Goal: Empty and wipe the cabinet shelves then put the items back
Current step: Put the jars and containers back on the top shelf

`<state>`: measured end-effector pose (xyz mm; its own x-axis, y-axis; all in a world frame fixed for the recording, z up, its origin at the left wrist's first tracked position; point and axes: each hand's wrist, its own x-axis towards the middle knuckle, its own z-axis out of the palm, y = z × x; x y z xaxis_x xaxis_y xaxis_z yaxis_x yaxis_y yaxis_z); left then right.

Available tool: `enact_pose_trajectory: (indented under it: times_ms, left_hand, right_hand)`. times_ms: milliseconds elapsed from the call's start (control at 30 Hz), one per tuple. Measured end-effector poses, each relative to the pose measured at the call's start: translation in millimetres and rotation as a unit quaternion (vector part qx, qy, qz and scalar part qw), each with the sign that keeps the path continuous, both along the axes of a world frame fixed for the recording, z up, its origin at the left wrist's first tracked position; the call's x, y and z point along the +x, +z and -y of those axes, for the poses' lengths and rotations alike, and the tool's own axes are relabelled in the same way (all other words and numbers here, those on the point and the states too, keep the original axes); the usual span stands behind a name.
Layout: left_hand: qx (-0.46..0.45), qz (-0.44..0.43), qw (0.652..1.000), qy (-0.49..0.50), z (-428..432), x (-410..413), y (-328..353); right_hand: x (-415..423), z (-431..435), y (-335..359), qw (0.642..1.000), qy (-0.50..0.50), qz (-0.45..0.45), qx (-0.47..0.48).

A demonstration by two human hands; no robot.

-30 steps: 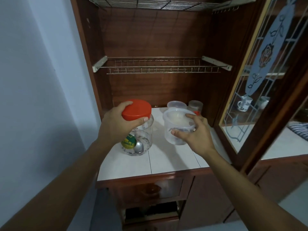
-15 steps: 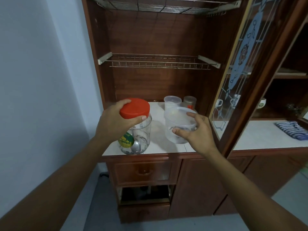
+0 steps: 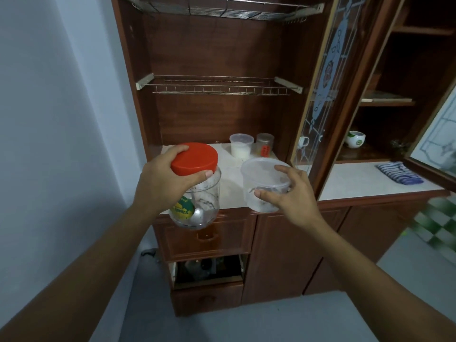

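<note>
Since the frame before, both containers had left the counter (image 3: 230,191) and come nearer me. My left hand (image 3: 160,181) gripped the jar (image 3: 199,206) by its red lid (image 3: 195,157). My right hand (image 3: 288,196) curled round the clear tub (image 3: 261,178). Emptying partly done, I judged. A white-filled tub (image 3: 241,149) and a small jar (image 3: 264,147) remained far back.

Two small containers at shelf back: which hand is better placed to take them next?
Likely right: right hand is in front of the two small containers; left hand sits further left. Both grips are full.
</note>
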<state>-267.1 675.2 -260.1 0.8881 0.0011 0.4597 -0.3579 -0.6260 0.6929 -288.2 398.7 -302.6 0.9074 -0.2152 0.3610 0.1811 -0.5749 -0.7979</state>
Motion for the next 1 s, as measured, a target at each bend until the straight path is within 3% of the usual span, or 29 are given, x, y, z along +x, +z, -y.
enact_pose_trajectory:
  times_ms: [500,1000]
  left_hand:
    - [0.017,0.004,1.0,-0.011,30,-47,4]
    - [0.024,0.011,1.0,0.018,171,-72,12]
  right_hand:
    - [-61,41,7,1.0,-0.025,0.013,0.012]
    - [-67,176,9,0.999,0.022,0.026,0.021]
